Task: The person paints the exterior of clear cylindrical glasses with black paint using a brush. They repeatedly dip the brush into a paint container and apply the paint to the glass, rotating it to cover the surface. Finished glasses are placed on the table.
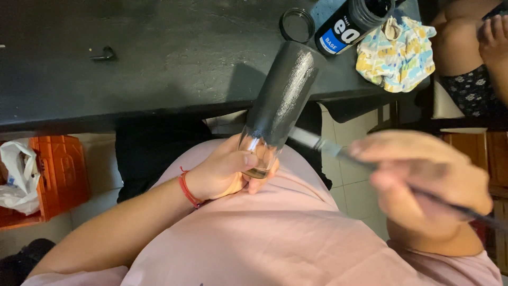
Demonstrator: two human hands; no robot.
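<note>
Left hand grips the glass by its clear base; right hand clenches the brush; best stroke lengthwise, lightly

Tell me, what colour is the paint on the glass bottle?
Black, brushed over most of the clear glass bottle; the end in the left hand is bare. Head view.

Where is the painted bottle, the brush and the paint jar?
bottle (283, 95), head view, on its black-painted side.
brush (317, 143), head view, on the metal part near the bristles.
paint jar (352, 21), head view, on its dark body above the label.
</note>
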